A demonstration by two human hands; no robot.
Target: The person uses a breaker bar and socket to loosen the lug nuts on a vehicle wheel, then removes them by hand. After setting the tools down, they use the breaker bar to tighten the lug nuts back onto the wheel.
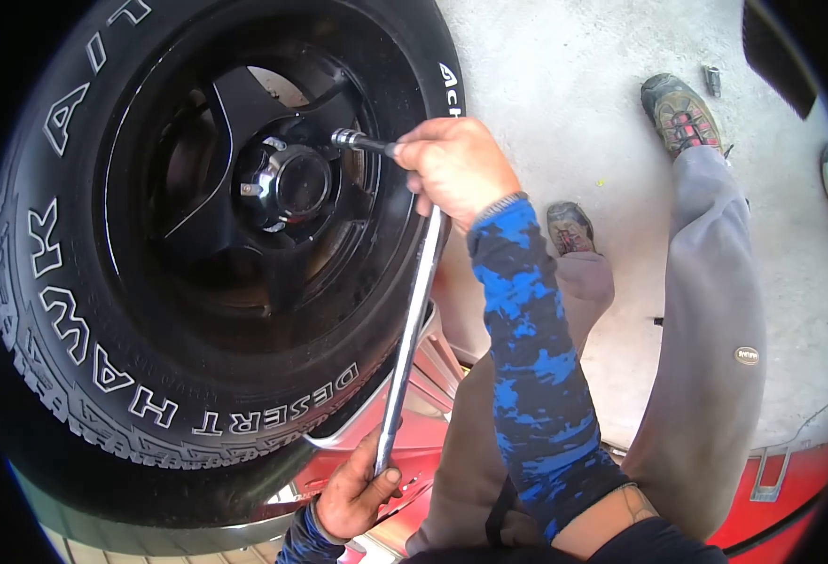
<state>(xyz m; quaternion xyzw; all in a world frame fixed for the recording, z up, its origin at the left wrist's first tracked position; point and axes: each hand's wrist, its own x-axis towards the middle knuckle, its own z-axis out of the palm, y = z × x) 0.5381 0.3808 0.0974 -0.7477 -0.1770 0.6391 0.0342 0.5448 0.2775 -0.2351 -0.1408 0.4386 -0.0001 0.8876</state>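
A black wheel (245,188) in a tyre with white lettering (85,357) fills the left. A long chrome wrench bar (409,329) runs from the lower middle up to the wheel's hub. Its socket end (350,140) sits on a lug nut beside the black centre cap (299,183). My right hand (456,169), in a blue patterned sleeve, is closed over the head of the bar by the socket. My left hand (358,493) grips the bar's lower end.
Grey trouser legs (705,329) and two worn shoes (682,113) stand on the pale concrete floor (564,85) to the right. Red metal equipment (414,442) lies under the tyre and along the lower right edge. A small metal part (712,80) lies on the floor.
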